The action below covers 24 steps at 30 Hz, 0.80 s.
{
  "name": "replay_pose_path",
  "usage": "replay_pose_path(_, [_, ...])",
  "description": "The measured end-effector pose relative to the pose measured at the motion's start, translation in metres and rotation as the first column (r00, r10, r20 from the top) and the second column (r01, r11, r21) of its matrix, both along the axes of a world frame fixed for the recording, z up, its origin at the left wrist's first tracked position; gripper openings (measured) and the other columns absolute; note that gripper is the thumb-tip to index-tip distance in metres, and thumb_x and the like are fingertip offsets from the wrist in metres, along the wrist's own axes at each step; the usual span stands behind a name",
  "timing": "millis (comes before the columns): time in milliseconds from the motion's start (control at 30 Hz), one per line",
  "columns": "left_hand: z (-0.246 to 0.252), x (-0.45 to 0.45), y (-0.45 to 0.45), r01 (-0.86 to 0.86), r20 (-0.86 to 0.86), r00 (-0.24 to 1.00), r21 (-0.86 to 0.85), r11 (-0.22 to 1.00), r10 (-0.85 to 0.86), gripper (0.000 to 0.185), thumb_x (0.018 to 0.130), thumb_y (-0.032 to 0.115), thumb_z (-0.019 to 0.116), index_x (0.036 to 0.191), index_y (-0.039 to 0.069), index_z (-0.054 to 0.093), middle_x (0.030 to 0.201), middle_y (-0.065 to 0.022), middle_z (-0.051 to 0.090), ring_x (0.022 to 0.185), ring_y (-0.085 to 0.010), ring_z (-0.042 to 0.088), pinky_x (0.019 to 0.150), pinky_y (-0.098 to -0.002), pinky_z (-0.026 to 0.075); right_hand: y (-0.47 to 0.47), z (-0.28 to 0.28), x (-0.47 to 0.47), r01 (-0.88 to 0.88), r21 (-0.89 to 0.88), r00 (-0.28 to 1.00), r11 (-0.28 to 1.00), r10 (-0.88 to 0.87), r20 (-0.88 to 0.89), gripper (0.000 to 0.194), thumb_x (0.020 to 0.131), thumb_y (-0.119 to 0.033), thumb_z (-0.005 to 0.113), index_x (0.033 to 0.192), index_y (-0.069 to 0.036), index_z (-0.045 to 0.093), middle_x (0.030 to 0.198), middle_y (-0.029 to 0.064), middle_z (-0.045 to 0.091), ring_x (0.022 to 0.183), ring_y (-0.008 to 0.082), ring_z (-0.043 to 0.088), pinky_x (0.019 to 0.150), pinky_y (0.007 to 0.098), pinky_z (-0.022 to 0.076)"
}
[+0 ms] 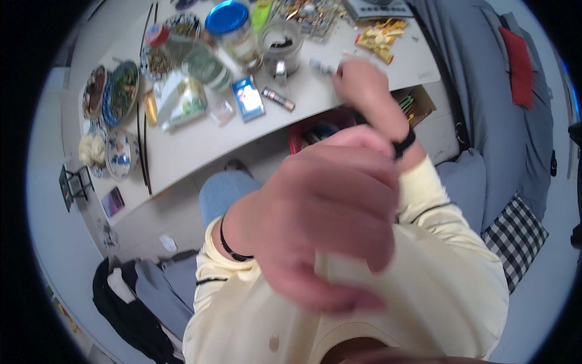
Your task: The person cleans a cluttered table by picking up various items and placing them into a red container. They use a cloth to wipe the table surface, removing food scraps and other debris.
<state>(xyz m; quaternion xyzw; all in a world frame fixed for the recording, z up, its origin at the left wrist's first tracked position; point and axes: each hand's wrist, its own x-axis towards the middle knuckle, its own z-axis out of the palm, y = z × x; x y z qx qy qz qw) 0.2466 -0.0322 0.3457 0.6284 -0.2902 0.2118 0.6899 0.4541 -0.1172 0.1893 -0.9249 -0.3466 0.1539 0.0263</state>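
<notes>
My left hand (327,214) is large and blurred close to the camera, above my pale yellow sweatshirt (409,282). Its fingers curl, the thumb stands apart from them, and nothing shows in the gap. Farther off, my right hand (363,86) is closed at the front edge of the white table (182,159). A small, shiny, partly clear object (320,66) shows at its fingertips; whether it is gripped I cannot tell. Left of that hand stands a clear jar (282,50) with dark contents. A blue flat packet (248,98) and a dark tube with a gold end (278,98) lie nearby.
A red-capped bottle (207,68), a blue-lidded jar (232,32) and a tissue pack (182,100) stand left. Beyond are food dishes (122,93), chopsticks (143,154) and a patterned bowl (122,154). Peels (384,38) lie right. A red bin (298,136) is below; a grey sofa (473,82) flanks the table.
</notes>
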Motion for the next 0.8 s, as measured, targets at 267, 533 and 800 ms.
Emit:
replay_pose_path(267, [-0.089, 0.024, -0.009, -0.151, -0.738, 0.566, 0.344, 0.927, 0.366, 0.007, 0.094, 0.002, 0.066, 0.099, -0.001, 0.068, 0.097, -0.0097, 0.069, 0.087, -0.0186, 0.065, 0.079, -0.0303, 0.053, -0.011, -0.008, -0.043, -0.097, 0.123, 0.933, 0.988, 0.133, -0.335, 0.029, 0.081, -0.03, 0.076, 0.105, -0.014, 0.079, 0.101, 0.0171, 0.077, 0.097, 0.0391, 0.074, 0.085, 0.0483, 0.0591])
replay_pose_path(533, [-0.14, 0.03, -0.003, -0.288, -0.486, 0.503, 0.685, 0.669, 0.714, 0.037, 0.088, 0.003, 0.058, 0.124, 0.004, 0.058, 0.123, -0.0168, 0.063, 0.092, -0.0352, 0.067, 0.083, -0.044, 0.055, -0.007, -0.018, -0.016, 0.121, 0.286, 0.934, 0.95, -0.011, -0.358, 0.027, 0.094, -0.032, 0.065, 0.108, -0.016, 0.081, 0.098, 0.0135, 0.078, 0.096, 0.0368, 0.074, 0.089, 0.0479, 0.0584])
replay_pose_path(800, [-0.157, 0.031, 0.001, -0.07, -0.256, 0.395, 0.949, 0.307, 0.882, 0.031, 0.091, 0.015, 0.067, 0.119, 0.003, 0.066, 0.12, -0.0145, 0.064, 0.105, -0.0362, 0.066, 0.09, -0.047, 0.056, 0.027, -0.037, 0.056, 0.14, 0.469, 0.983, 0.872, -0.066, -0.17, 0.053, 0.093, -0.037, 0.069, 0.133, -0.001, 0.063, 0.096, 0.0218, 0.076, 0.095, 0.041, 0.072, 0.083, 0.0527, 0.0572])
